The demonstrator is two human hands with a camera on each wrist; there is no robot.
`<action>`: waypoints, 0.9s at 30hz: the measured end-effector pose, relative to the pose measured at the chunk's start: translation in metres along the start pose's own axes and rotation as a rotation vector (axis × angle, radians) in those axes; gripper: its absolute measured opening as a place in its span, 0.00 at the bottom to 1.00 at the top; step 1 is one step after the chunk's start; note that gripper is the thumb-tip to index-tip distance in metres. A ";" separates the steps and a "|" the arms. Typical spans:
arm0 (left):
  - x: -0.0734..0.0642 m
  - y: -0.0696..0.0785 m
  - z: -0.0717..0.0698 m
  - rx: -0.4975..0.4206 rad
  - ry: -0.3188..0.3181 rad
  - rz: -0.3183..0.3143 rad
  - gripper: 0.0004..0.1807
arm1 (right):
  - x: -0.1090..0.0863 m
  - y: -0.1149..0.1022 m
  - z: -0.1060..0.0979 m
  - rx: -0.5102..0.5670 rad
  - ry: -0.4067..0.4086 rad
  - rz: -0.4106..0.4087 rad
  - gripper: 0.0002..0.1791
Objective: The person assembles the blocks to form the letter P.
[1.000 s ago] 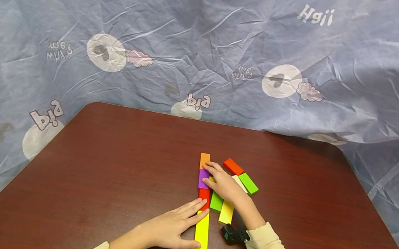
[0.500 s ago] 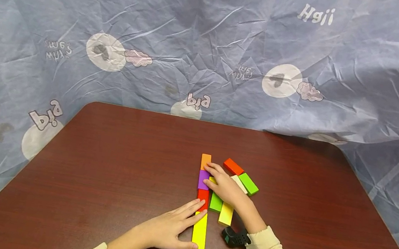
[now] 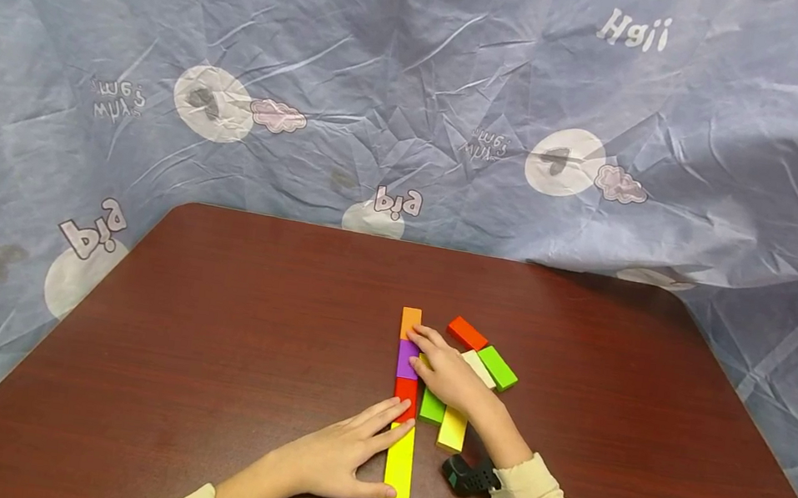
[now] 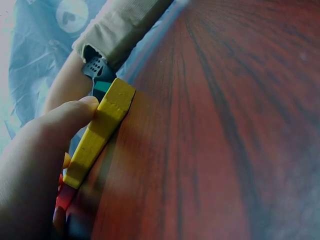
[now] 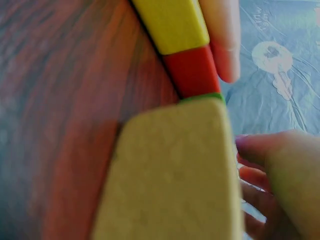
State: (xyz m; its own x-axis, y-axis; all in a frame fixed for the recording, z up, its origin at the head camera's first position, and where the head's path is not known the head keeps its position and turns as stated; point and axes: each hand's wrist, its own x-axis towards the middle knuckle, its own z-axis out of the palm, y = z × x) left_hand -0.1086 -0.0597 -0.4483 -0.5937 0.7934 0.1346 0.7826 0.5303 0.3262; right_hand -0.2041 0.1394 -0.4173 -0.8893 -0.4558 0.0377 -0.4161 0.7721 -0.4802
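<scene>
Four coloured blocks lie end to end in a straight row: orange farthest, then purple, red and a longer yellow block nearest. My left hand lies at the row's left side, fingers extended. Its fingertips touch the red block and the yellow block's far end; its thumb rests on the yellow block's near part, also seen in the left wrist view. My right hand reaches over from the right, fingertips at the orange block and thumb at the purple one. Its fingers look relaxed and grip nothing.
Right of the row, partly under my right hand, lie a green block, a yellow block and a cream block. Farther back are a red block and another green block. A black wrist device hangs at my right sleeve.
Compared with one second ago, the near yellow and red blocks have shifted slightly left, and the row is straighter. Both hands stay almost where they were; the last half second shows hardly any motion.
</scene>
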 end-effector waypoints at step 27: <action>0.002 0.001 0.002 0.005 0.026 -0.006 0.42 | 0.004 0.011 -0.020 -0.240 0.105 0.156 0.19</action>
State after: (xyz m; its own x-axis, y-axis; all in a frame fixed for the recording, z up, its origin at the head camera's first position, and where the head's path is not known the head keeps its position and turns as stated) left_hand -0.1088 -0.0570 -0.4501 -0.6027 0.7824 0.1571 0.7801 0.5361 0.3225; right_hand -0.2163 0.1552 -0.4047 -0.9556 -0.2848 0.0760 -0.2947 0.9176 -0.2667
